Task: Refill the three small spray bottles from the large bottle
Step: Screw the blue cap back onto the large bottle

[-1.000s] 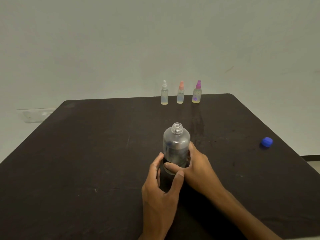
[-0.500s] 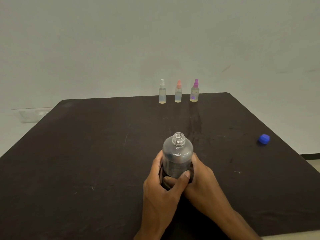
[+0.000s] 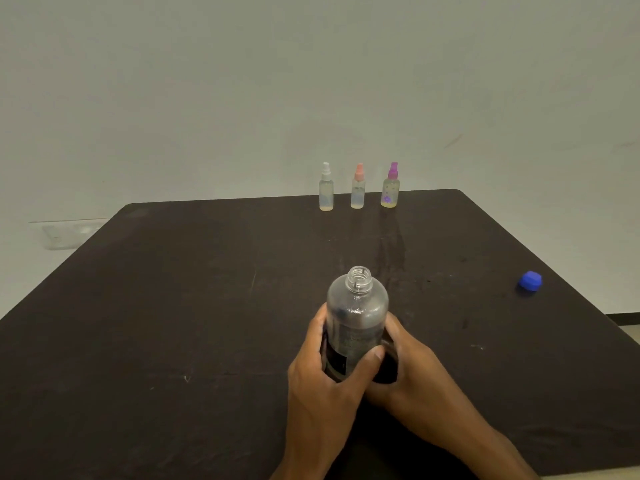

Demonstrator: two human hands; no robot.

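Both hands wrap the uncapped large bottle [image 3: 356, 317] near the front middle of the dark bench [image 3: 173, 306]: the left hand [image 3: 322, 382] curls its fingers round its left side, the right hand [image 3: 408, 372] round its right; three small spray bottles [image 3: 357, 192] stand in a row at the far edge; a blue cap [image 3: 530, 280] lies well apart to the right

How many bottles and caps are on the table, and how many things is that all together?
Small spray bottles: 3: white-topped, pink-topped, purple-topped
Large bottle: 1
Blue cap: 1
Total: 5
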